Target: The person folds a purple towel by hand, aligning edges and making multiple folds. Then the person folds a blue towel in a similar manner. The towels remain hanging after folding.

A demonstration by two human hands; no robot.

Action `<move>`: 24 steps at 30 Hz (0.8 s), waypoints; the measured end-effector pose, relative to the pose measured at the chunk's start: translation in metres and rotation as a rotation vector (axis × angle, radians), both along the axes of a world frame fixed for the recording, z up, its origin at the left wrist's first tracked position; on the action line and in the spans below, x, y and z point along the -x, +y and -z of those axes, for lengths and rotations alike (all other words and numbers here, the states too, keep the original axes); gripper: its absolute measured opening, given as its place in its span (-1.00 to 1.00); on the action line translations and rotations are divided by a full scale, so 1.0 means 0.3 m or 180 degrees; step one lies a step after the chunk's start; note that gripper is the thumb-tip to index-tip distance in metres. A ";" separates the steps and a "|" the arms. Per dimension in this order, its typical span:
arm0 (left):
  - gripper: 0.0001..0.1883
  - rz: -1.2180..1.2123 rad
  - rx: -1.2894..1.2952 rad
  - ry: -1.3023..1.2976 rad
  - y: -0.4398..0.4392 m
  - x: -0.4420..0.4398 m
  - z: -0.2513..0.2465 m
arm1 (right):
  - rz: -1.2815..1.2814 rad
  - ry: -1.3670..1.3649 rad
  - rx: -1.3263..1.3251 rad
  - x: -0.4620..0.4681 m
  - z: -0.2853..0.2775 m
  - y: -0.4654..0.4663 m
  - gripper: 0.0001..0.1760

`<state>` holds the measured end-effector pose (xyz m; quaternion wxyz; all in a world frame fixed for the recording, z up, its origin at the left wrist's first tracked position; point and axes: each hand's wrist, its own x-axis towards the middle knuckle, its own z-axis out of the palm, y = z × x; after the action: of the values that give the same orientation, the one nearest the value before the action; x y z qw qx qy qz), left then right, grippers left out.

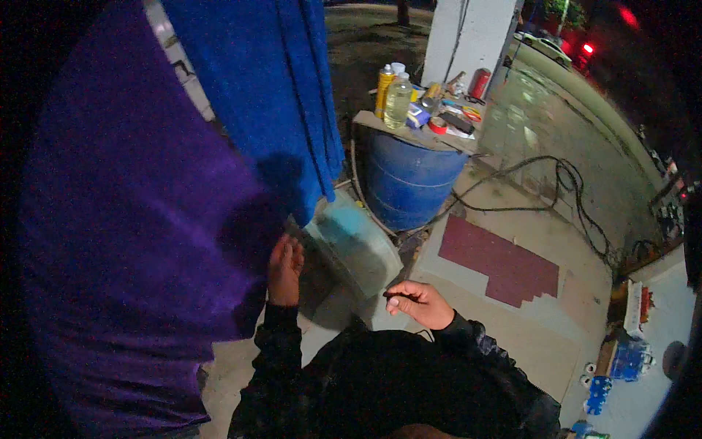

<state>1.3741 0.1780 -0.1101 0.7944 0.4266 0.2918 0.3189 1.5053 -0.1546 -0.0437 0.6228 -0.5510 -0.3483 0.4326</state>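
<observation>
My left hand (pixel 285 271) is raised beside the purple cloth (pixel 164 219), its fingers pointing away from me. Shadow covers its fingertips, so whether it grips anything is unclear. Farther right, my right hand (pixel 421 305) has thumb and fingers pinched together on a small dark object (pixel 387 294), too small to identify. Between and beyond the hands lies a pale, curved sheet-like surface (pixel 364 249) with a bluish patch. A blue cloth (pixel 258 82) hangs past the purple one, its lower end near this surface. My head's shadow falls across both cloths.
A blue barrel (pixel 414 178) carries a board (pixel 373 119) with a clear bottle (pixel 398 101), a yellow spray can (pixel 384 90), red tape (pixel 437 125) and a red can (pixel 480 83). Black cable (pixel 515 208) loops over the floor near a maroon sheet (pixel 502 260). A white pillar (pixel 466 44) stands behind.
</observation>
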 end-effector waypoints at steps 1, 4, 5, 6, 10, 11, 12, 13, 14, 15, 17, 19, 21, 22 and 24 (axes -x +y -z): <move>-0.40 -0.0144 -0.0341 0.0067 0.043 -0.077 0.000 | 0.0071 -0.0023 0.0002 -0.040 -0.011 0.017 -0.71; -0.32 -0.0557 -0.0671 0.0302 0.169 -0.293 -0.012 | 0.0120 -0.0050 -0.0019 -0.146 -0.042 0.068 -0.71; -0.32 -0.0511 -0.1000 0.0239 0.210 -0.347 -0.018 | 0.0097 -0.0010 -0.0075 -0.177 -0.049 0.086 -0.71; -0.31 -0.0467 -0.1257 0.0266 0.248 -0.396 -0.024 | 0.0099 -0.0009 -0.0029 -0.208 -0.052 0.102 -0.71; -0.33 -0.0694 -0.1524 0.0549 0.285 -0.507 -0.021 | 0.0043 0.0042 0.0034 -0.331 -0.046 0.153 -0.71; -0.34 -0.0666 -0.1837 0.0586 0.278 -0.526 -0.022 | 0.0008 0.0070 0.0004 -0.370 -0.041 0.162 -0.71; -0.36 -0.0629 -0.2156 0.0613 0.264 -0.542 -0.025 | 0.0032 0.0020 0.0052 -0.414 -0.034 0.172 -0.70; -0.37 -0.0628 -0.2507 0.0609 0.234 -0.553 -0.028 | 0.0033 -0.0014 0.0065 -0.461 -0.028 0.183 -0.69; -0.39 -0.0412 -0.2362 0.0699 0.203 -0.565 -0.035 | 0.0038 -0.0020 0.0078 -0.513 -0.024 0.193 -0.69; -0.41 -0.0242 -0.2248 0.0755 0.150 -0.572 -0.038 | 0.0039 -0.0113 0.0133 -0.564 -0.019 0.204 -0.69; -0.43 -0.0079 -0.2408 0.0823 0.025 -0.586 -0.051 | 0.0015 -0.0153 0.0262 -0.668 -0.007 0.231 -0.70; -0.45 -0.0150 -0.2979 0.0841 -0.111 -0.600 -0.071 | -0.0123 -0.0915 0.0108 -0.779 0.007 0.269 -0.56; -0.50 0.0101 -0.2028 0.0326 -0.247 -0.635 -0.097 | -0.0316 -0.1606 -0.0188 -0.896 0.022 0.304 -0.39; -0.51 0.0350 -0.1553 0.0180 -0.281 -0.651 -0.122 | -0.0746 -0.0796 0.0114 -0.960 0.027 0.318 -0.03; -0.48 0.0835 -0.1597 0.0418 -0.343 -0.661 -0.189 | -0.0864 -0.0751 0.0213 -1.054 0.054 0.350 0.12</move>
<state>1.5724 0.0749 -0.0535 0.6780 0.6637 0.1970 0.2473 1.8217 -0.0495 -0.0600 0.4948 -0.5663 -0.4755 0.4564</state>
